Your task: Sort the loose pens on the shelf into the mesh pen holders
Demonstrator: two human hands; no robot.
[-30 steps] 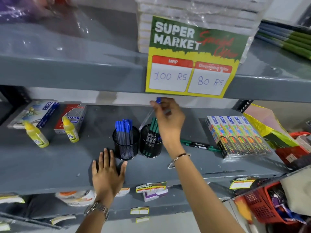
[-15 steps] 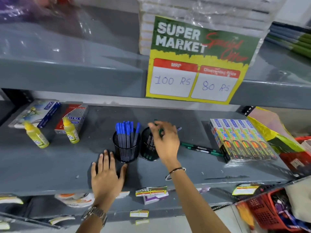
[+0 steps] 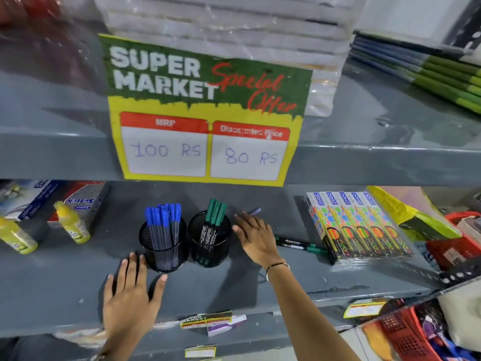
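Observation:
Two black mesh pen holders stand side by side on the grey shelf (image 3: 65, 290). The left holder (image 3: 166, 259) has several blue-capped pens (image 3: 164, 217) in it, and the right holder (image 3: 208, 254) has green-capped pens (image 3: 214, 212). My left hand (image 3: 132, 295) lies flat on the shelf, its fingers spread and touching the base of the left holder. Just right of the green holder, my right hand (image 3: 256, 238) reaches palm down with fingers apart over a loose blue pen (image 3: 255, 211), whose tip shows past the fingertips. Two loose green pens (image 3: 299, 244) lie to its right.
Several packs of neon pencil boxes (image 3: 359, 225) lie at the right. Two yellow glue bottles (image 3: 73, 222) and boxes (image 3: 86, 196) stand at the left. The upper shelf's edge with a price sign (image 3: 205, 110) hangs low overhead. A red basket (image 3: 406, 334) sits below right.
My right hand lowered the blue pen into the left holder, let it go and moved right, down to the shelf behind the green holder. My left hand stayed flat.

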